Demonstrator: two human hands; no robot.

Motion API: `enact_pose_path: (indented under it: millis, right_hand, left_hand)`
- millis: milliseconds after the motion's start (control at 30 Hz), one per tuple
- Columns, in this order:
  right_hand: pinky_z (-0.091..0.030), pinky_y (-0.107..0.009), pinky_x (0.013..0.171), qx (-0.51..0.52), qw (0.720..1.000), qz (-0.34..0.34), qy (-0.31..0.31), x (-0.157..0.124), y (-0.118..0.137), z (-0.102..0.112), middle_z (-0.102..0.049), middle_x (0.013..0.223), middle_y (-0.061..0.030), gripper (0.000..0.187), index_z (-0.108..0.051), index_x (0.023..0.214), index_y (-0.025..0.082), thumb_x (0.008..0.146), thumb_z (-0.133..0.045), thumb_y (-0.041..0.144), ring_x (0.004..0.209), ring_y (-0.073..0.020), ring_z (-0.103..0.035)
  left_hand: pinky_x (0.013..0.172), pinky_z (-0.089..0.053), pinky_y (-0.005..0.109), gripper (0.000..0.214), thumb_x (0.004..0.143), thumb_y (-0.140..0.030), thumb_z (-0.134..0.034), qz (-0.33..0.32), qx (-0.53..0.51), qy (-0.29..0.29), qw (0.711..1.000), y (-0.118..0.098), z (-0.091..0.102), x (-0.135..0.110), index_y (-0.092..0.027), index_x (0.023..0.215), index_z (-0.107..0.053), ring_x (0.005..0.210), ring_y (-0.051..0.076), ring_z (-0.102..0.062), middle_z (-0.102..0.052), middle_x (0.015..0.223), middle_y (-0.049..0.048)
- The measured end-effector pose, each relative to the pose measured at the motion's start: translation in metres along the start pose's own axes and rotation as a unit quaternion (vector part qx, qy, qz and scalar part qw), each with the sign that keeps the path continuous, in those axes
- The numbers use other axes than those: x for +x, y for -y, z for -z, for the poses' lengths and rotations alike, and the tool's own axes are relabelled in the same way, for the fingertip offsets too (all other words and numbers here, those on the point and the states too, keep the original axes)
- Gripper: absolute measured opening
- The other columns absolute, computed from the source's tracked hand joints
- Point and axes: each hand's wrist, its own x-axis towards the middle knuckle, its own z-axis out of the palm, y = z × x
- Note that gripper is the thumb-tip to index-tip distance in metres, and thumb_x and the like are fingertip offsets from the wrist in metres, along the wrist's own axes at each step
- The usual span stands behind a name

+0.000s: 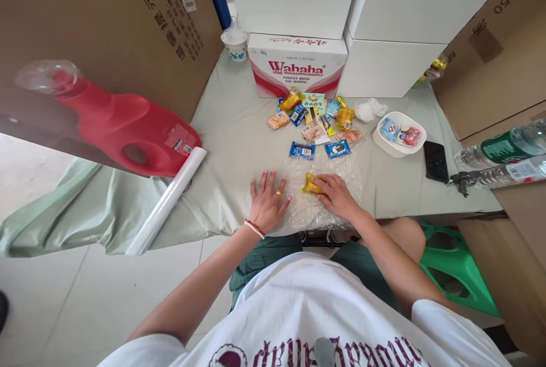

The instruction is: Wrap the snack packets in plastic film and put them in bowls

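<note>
My right hand (338, 194) has its fingers closed on a small snack in a yellow wrapper (310, 182), resting on a sheet of clear bubble wrap (298, 207). To the left, my left hand (268, 202) lies flat on the cloth with fingers spread, beside the bubble wrap's edge and holding nothing. Beyond the hands sit two blue packets, one on the left (302, 151) and one on the right (338, 149). Behind them is a loose pile of wrapped snacks (314, 130) in several colours.
A Wahaha water carton (298, 68) stands behind the pile. At right are a white tub (394, 148) with packets, a black phone (435, 162) and plastic bottles (503, 148). A red jug (140, 128) and a white roll (168, 202) lie at left; a paper cup (236, 47) stands behind.
</note>
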Motion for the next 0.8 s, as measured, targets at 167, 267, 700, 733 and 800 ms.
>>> enact_pose_path:
  millis: [167,267,700,733,800]
  right_hand:
    - [-0.033,-0.059,0.118,0.015,1.000,0.016,0.013,0.000,-0.003,0.002,-0.061,0.143,-0.0115,0.052,-0.057,0.151,0.031,0.100,-0.054,0.023,0.134,-0.0306,-0.050]
    - [-0.031,-0.062,0.120,0.030,0.999,0.013,0.035,-0.004,-0.006,0.009,-0.062,0.143,-0.0119,0.050,-0.057,0.150,0.031,0.101,-0.053,0.024,0.136,-0.0302,-0.051]
    - [-0.054,-0.032,0.082,0.159,0.941,-0.256,-0.154,0.190,-0.089,0.092,-0.073,0.093,-0.0059,0.032,-0.067,0.116,0.011,0.101,-0.052,0.035,0.072,-0.0141,-0.068]
    - [-0.051,-0.030,0.085,0.121,0.936,-0.284,-0.169,0.216,-0.098,0.091,-0.073,0.096,-0.0067,0.031,-0.065,0.116,0.008,0.101,-0.053,0.032,0.077,-0.0126,-0.068]
    - [-0.048,-0.031,0.090,0.091,0.934,-0.295,-0.179,0.259,-0.108,0.085,-0.071,0.101,-0.0115,0.030,-0.063,0.108,0.003,0.101,-0.056,0.031,0.091,-0.0140,-0.067]
  left_hand:
    - [0.131,0.004,0.063,0.054,0.106,-0.036,-0.045,-0.164,-0.021,0.012,0.986,-0.007,0.004,0.023,-0.036,0.160,-0.042,0.158,0.028,-0.034,-0.043,0.166,0.0071]
    - [0.130,0.006,0.065,0.061,0.106,-0.046,-0.044,-0.162,-0.031,0.067,0.984,0.005,-0.003,0.030,-0.028,0.164,-0.035,0.155,0.029,-0.039,-0.040,0.167,0.0115]
    - [0.130,0.012,0.062,0.074,0.104,-0.060,-0.039,-0.133,-0.044,0.109,0.984,0.027,-0.007,0.017,-0.023,0.167,-0.027,0.158,0.029,-0.032,-0.034,0.170,0.0128]
    - [0.129,0.012,0.061,0.074,0.104,-0.060,-0.039,-0.135,-0.045,0.111,0.984,0.027,-0.007,0.018,-0.023,0.167,-0.027,0.159,0.028,-0.032,-0.034,0.170,0.0127]
    - [0.129,0.016,0.060,0.075,0.104,-0.061,-0.038,-0.137,-0.045,0.117,0.983,0.027,-0.007,0.018,-0.021,0.167,-0.026,0.159,0.028,-0.031,-0.034,0.170,0.0125]
